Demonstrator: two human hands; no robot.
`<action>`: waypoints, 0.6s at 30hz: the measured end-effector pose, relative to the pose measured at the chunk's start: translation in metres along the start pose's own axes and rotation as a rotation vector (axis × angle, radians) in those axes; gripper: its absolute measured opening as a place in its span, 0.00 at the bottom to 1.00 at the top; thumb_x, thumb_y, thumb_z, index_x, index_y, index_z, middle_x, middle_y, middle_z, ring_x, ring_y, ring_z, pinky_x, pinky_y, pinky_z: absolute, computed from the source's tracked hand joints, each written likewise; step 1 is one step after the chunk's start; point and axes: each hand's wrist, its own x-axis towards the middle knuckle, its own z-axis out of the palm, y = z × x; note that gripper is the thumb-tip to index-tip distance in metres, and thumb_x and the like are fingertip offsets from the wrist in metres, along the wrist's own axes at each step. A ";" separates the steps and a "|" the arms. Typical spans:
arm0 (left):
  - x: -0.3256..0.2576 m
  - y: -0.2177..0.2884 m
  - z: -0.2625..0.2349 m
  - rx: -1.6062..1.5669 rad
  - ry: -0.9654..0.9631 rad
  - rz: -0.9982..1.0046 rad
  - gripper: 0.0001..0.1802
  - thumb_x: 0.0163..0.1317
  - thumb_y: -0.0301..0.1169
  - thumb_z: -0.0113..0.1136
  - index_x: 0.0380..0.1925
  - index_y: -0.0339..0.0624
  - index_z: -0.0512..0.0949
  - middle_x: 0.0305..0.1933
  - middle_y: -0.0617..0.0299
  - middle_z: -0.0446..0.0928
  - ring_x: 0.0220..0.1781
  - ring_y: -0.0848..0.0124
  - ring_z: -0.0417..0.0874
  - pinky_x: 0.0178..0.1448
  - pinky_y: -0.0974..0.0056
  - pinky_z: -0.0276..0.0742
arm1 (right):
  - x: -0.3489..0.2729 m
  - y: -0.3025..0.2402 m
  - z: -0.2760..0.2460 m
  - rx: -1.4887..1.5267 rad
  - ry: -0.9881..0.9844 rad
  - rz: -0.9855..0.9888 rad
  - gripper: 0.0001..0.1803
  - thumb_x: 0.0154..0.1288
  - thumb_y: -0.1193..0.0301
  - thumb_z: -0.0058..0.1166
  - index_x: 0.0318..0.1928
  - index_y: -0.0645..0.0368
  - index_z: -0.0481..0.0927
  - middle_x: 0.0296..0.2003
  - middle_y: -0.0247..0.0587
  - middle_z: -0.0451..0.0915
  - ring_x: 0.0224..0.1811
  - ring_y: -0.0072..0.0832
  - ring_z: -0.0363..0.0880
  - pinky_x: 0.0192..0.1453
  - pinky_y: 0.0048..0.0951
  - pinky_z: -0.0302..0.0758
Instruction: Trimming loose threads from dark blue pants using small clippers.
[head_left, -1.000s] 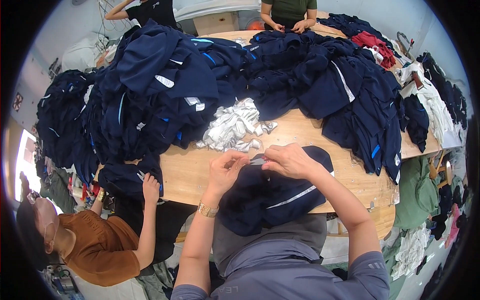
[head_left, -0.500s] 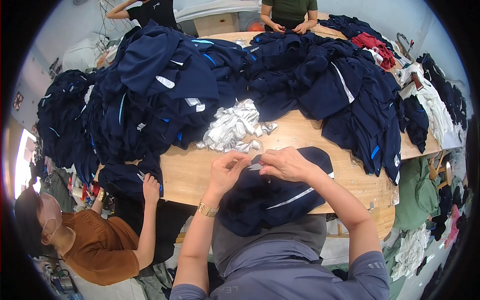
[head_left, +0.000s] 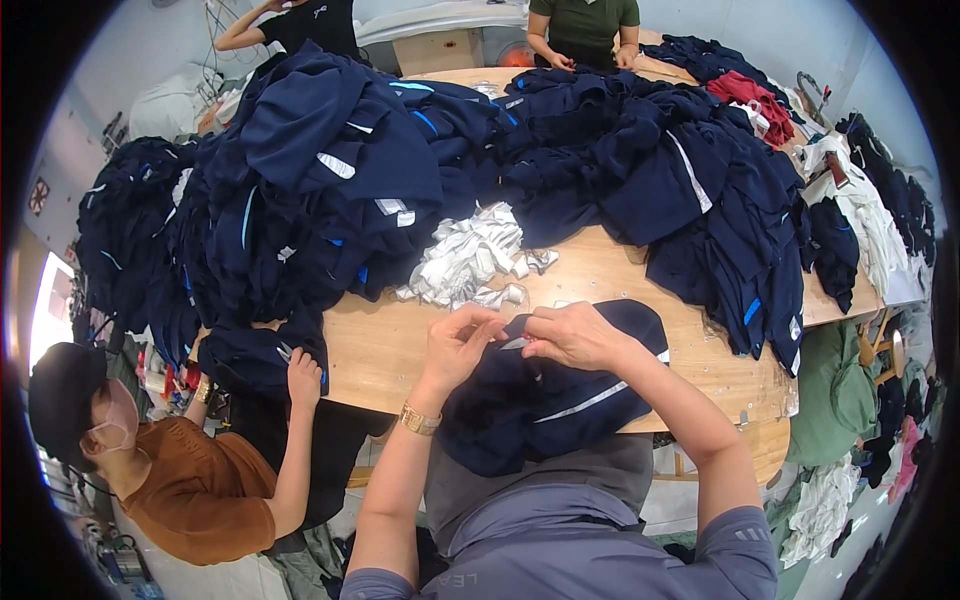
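Fingers of the right hand (head_left: 572, 336) are clamped on small metal snips (head_left: 513, 344), the blade pointing toward the left hand (head_left: 453, 345), whose thumb and fingertips are drawn together; whether they pinch anything, I cannot tell. Beneath both hands, a navy garment (head_left: 515, 420) with a white stripe lies across the near edge of the wooden surface (head_left: 375, 350) and hangs over it. Left along that edge, a co-worker's hand (head_left: 304, 380) is at a navy cloth (head_left: 245, 360). Farther in sit crumpled white pieces (head_left: 465, 255), then heaped navy garments (head_left: 300, 190) toward the far edge, where a green-shirted person (head_left: 588, 35) stands.
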 end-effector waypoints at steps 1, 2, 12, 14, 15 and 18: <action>0.000 0.000 -0.001 -0.015 0.006 -0.006 0.06 0.60 0.25 0.58 0.31 0.32 0.77 0.28 0.62 0.79 0.30 0.77 0.80 0.34 0.74 0.75 | 0.001 0.000 0.001 0.002 0.005 -0.011 0.20 0.63 0.51 0.47 0.33 0.56 0.71 0.26 0.42 0.73 0.28 0.43 0.75 0.28 0.39 0.68; 0.001 0.001 -0.002 -0.029 0.013 -0.009 0.05 0.60 0.26 0.58 0.31 0.33 0.77 0.28 0.62 0.79 0.30 0.77 0.80 0.34 0.74 0.75 | 0.001 -0.001 0.001 0.002 0.004 -0.019 0.20 0.63 0.51 0.47 0.33 0.56 0.71 0.26 0.42 0.73 0.28 0.43 0.75 0.28 0.39 0.68; -0.008 -0.002 0.009 0.013 0.079 -0.052 0.04 0.58 0.25 0.60 0.31 0.34 0.78 0.30 0.64 0.78 0.32 0.82 0.78 0.32 0.74 0.76 | -0.019 -0.019 0.029 0.734 0.250 0.365 0.18 0.55 0.66 0.61 0.45 0.58 0.76 0.19 0.23 0.63 0.22 0.13 0.59 0.27 0.16 0.58; -0.011 -0.002 0.010 0.029 0.087 -0.059 0.05 0.59 0.25 0.59 0.31 0.33 0.77 0.30 0.63 0.78 0.30 0.81 0.77 0.30 0.74 0.76 | -0.018 -0.028 0.034 0.797 0.178 0.425 0.19 0.50 0.67 0.66 0.43 0.59 0.78 0.17 0.23 0.62 0.21 0.12 0.57 0.25 0.16 0.56; -0.012 -0.002 0.010 0.034 0.101 -0.051 0.05 0.59 0.25 0.59 0.31 0.33 0.77 0.30 0.63 0.78 0.30 0.81 0.77 0.30 0.74 0.76 | -0.018 -0.031 0.036 0.749 0.173 0.461 0.18 0.49 0.67 0.67 0.40 0.60 0.79 0.16 0.23 0.62 0.20 0.12 0.57 0.24 0.16 0.56; -0.015 0.003 0.010 0.059 0.106 0.016 0.05 0.60 0.25 0.58 0.32 0.33 0.77 0.30 0.63 0.78 0.31 0.81 0.78 0.30 0.78 0.73 | -0.019 -0.034 0.041 0.699 0.213 0.496 0.16 0.47 0.67 0.69 0.34 0.61 0.79 0.14 0.26 0.62 0.17 0.14 0.56 0.21 0.18 0.57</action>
